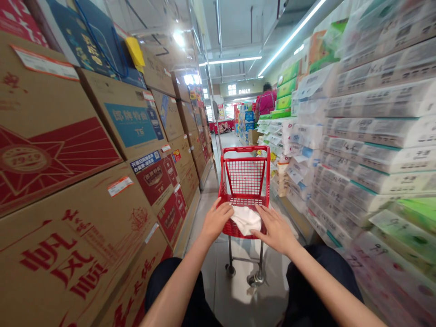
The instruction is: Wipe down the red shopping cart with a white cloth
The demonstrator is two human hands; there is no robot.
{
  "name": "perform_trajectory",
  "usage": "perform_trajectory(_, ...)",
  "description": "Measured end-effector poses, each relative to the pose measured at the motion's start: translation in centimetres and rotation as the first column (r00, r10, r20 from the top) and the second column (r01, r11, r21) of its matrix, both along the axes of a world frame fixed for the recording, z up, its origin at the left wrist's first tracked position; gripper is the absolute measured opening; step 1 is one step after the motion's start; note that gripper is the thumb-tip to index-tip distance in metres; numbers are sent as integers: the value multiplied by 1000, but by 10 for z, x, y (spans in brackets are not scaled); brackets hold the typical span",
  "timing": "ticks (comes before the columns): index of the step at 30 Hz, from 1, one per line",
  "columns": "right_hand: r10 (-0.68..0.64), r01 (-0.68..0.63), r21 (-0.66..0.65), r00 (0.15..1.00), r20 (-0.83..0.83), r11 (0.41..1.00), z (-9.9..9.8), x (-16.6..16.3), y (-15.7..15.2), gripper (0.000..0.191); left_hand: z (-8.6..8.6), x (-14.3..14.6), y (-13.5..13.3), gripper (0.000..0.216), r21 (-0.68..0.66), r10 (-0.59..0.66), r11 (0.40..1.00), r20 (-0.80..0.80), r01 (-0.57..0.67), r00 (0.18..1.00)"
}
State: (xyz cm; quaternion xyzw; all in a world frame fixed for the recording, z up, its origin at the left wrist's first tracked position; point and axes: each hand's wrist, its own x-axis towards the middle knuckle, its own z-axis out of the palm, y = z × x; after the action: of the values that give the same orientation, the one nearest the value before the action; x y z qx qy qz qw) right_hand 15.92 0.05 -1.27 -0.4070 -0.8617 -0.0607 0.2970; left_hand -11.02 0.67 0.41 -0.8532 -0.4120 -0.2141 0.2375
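dark trouser legs (170,290) fill the 6 o'clock edge of the view, and two bare forearms (185,279) run up from them toward the middle. left hand (216,220) lies palm down on the near rim of a red cart (244,148). its fingers bend over the rim and touch the 9 o'clock edge of a white cloth (245,219); whether they close round the bar i cannot tell. right hand (275,231) is spread flat, fingers straight and apart, clasping nothing, with its fingertips on the cloth's 3 o'clock edge. the cloth is crumpled and draped over the middle of the cart's near rim, between the two hands.

the cart stands just past the knees, at 12 o'clock from the person, with its wheels (255,278) on a pale glossy floor (235,297). at 9 o'clock, near the cart, brown cartons (51,136) with red print and blue labels are stacked high along the aisle. at 3 o'clock, tissue packs (374,136) in clear wrap are piled in rows, blurred. far off at 12 o'clock, beyond the cart, a person in a pink top (266,101) stands by the right-hand stacks, beside a sign (244,91) reading daily. strip lights (235,60) run along the ceiling.
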Motion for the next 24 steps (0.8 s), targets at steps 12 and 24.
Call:
perform_trajectory(12, 38, -39, 113, 999, 11, 993, -27, -2, 2, 74, -14, 65, -11, 37, -246, 102, 968, 180, -56, 978)
perform_trajectory(24, 0, -18, 189, 996, 94, 982, -23, 39, 7, 60, -38, -5, -1, 48, -39, -17, 999, -65, 15, 998)
